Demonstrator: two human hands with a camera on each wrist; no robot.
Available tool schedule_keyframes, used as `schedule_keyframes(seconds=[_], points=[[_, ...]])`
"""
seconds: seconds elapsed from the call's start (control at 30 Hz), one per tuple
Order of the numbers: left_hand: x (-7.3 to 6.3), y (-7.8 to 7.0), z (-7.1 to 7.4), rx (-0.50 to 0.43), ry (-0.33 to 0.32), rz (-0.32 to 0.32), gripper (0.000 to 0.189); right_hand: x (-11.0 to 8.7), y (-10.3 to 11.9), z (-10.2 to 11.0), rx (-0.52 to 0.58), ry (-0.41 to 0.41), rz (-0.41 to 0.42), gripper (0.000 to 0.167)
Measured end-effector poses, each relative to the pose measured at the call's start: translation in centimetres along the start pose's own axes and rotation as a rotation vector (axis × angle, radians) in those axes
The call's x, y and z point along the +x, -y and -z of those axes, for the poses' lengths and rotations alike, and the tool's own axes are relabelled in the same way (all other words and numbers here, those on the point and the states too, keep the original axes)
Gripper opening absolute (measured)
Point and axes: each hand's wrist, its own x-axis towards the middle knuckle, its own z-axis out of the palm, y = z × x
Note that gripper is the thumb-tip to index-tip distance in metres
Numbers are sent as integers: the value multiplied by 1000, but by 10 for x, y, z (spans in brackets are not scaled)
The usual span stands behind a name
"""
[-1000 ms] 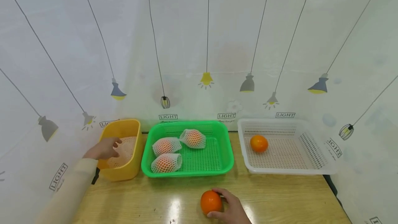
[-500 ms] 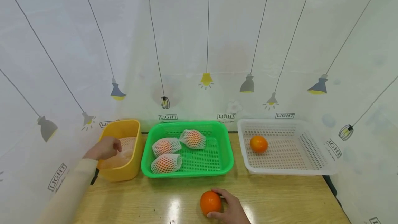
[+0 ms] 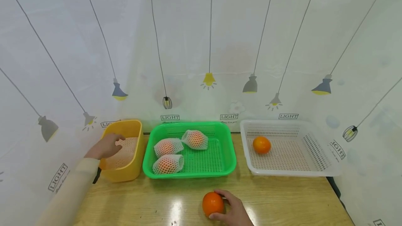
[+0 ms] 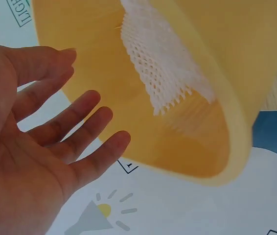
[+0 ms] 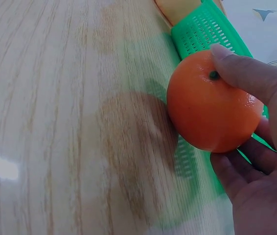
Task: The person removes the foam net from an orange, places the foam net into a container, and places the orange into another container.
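A pale, faintly creased backdrop [image 3: 188,27] printed with hanging lamps spans the rear, above a glossy wood-grain table [image 3: 141,198]. On it stand a white basket [image 3: 292,154] and a green basket [image 3: 204,159], both rectangular, rounded and perforated, and a smooth-walled yellow bin [image 3: 127,175]. The left hand [image 3: 108,145], below a cream sleeve [image 3: 67,191], is at the bin's mouth with fingers spread, holding nothing. The right hand [image 3: 233,212], cut off by the lower edge, grips a shiny round orange [image 3: 212,205] between thumb and fingers, in front of the green basket; the right wrist view shows its dark green stem end. Three fruits [image 3: 168,165] in stretchy white mesh lie in the green basket, their skins mostly veiled; a bare fruit [image 3: 261,145] lies in the white one. Holed foam netting [image 4: 153,54] lines the bin, partly hidden by its rim. Boxed lettering reads "LIGHT"; the script beneath is too small to make out.
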Motion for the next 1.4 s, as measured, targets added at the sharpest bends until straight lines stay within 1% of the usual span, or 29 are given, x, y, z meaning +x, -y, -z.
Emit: schedule_keyframes(seconds=[0.17,0.3,0.4,0.47,0.53,0.63,0.73,0.83,0.93,1.07,1.17,1.3,1.4], points=[[-3,-10,4,-22,-50,14,42,1,2,1,5,9,-13,78],[-4,-20,0,-19,-118,-17,44,2,8,3,3,26,-35,77],[-5,-29,-4,-5,-172,-50,46,3,14,7,6,31,-35,77],[-6,-37,-6,-5,-192,-57,48,4,18,10,15,25,-26,77],[-8,-46,-8,-13,-198,-48,50,5,21,14,17,17,-19,77],[-10,-61,-11,-49,-189,-29,53,5,26,20,-4,-6,-6,75],[-12,-74,-16,-98,-186,-24,53,6,33,26,-31,-29,4,74],[-12,-85,-25,-130,-200,-52,51,6,41,34,-40,-54,24,72],[-12,-97,-35,-142,-224,-87,51,7,48,43,-44,-99,47,71],[-12,-115,-51,-152,-260,-156,52,9,53,60,-65,-174,68,72],[-14,-129,-64,-183,-265,-182,55,13,55,75,-108,-213,148,72],[-21,-146,-79,-232,-243,-189,58,20,58,95,-167,-260,284,71],[-24,-156,-90,-246,-252,-223,56,25,58,109,-192,-285,295,70]])
